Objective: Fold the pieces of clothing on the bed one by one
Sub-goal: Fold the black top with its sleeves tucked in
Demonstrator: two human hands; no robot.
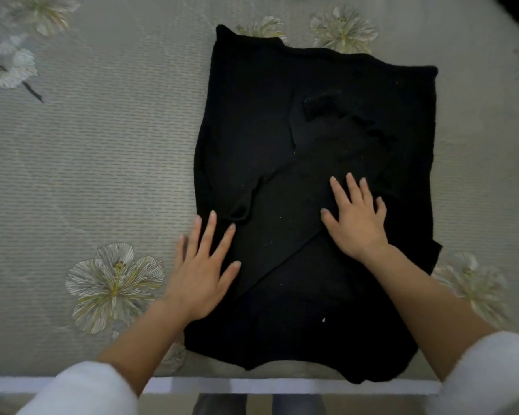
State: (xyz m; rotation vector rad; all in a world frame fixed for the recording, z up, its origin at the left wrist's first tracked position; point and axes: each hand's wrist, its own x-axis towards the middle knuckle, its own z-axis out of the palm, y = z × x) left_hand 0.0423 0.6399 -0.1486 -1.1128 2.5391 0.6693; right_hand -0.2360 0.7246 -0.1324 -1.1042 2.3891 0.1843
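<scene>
— What lies furthest left?
— The grey-beige quilted bedspread [102, 145] of the bed, stitched with pale flowers. One large embroidered flower [114, 283] sits just beside the left wrist, and a white fuzzy left sleeve [81, 390] is pushed up the forearm.

— And the left hand?
— The left hand [203, 271] lies flat, palm down, on the left edge of the garment. Its fingers [207, 232] are straight and spread, and they grip nothing. The outer ones reach over onto the bedspread.

— Where is the clothing?
— A black knitted sweater [252, 115] lies flat on the bed, right of centre, with its hem towards the near edge. Both of its sleeves are folded in over the body. One cuff [237, 211] ends just beyond the left fingertips, and the other sleeve crosses diagonally between the hands.

— The right hand?
— The right hand [357, 220] rests palm down on the sweater, on that crossed sleeve. It is spread wide and flat, holding nothing. Behind it comes the white fuzzy right sleeve [492, 372].
</scene>
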